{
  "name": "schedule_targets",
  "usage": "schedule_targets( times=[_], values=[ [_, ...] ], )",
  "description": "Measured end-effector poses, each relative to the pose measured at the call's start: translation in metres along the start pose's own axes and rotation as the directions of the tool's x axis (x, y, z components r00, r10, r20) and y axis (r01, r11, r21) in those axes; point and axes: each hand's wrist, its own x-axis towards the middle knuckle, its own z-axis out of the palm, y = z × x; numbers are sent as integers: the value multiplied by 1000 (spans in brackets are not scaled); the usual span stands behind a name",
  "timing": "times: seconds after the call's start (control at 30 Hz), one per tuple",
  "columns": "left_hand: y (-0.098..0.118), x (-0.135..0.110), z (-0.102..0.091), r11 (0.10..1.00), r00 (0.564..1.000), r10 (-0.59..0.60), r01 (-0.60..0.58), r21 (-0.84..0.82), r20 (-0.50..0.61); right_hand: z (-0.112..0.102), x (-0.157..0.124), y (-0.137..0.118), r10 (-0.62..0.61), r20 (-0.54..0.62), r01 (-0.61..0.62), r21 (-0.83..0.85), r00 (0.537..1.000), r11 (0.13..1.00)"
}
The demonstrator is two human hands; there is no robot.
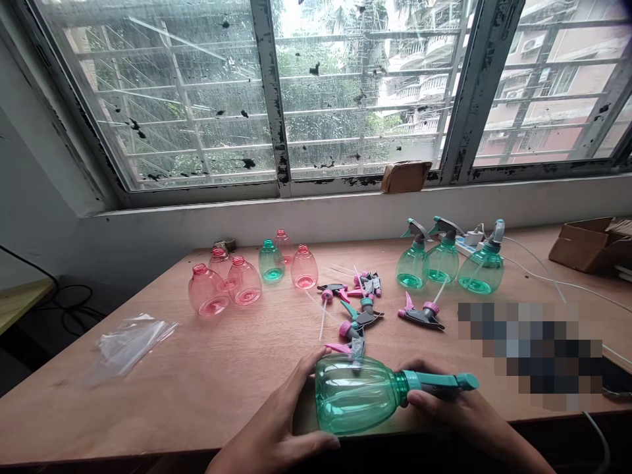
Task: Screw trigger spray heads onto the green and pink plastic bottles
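Observation:
A clear green spray bottle (355, 398) lies sideways between my hands near the table's front edge, its teal and grey sprayer head (439, 382) pointing right. My left hand (291, 415) curves around the base end, thumb in front and fingers behind. At the neck, my right hand (444, 408) grips the bottle, with the thumb by the collar and the fingers partly hidden behind. Just beyond the bottle lie several loose sprayer heads, among them a grey and teal one (366, 315) and a pink and grey one (422, 316), with thin dip tubes.
Several pink bottles without heads (245, 283) and a green one (271, 263) stand at back left. Three green bottles with sprayers (481, 270) stand at back right near a power strip (464, 247). Plastic bags (133, 342) lie left; a cardboard box (587, 247) sits far right.

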Motion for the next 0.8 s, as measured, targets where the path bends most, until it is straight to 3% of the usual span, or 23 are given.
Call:
schedule_targets(
  times=[0.23, 0.47, 0.8],
  values=[
    [0, 1, 1, 1000, 1000, 15, -15, 16, -2, 2, -1, -6, -60, -45, 55, -109, 997, 992],
    [-5, 0, -3, 990, 993, 118, -116, -79, 24, 1, 0, -6, -94, -43, 86, -159, 995, 983],
    [-2, 1, 2, 998, 999, -44, 45, 52, -26, 3, -1, -2, -46, -101, 31, -147, 994, 989]
  ],
)
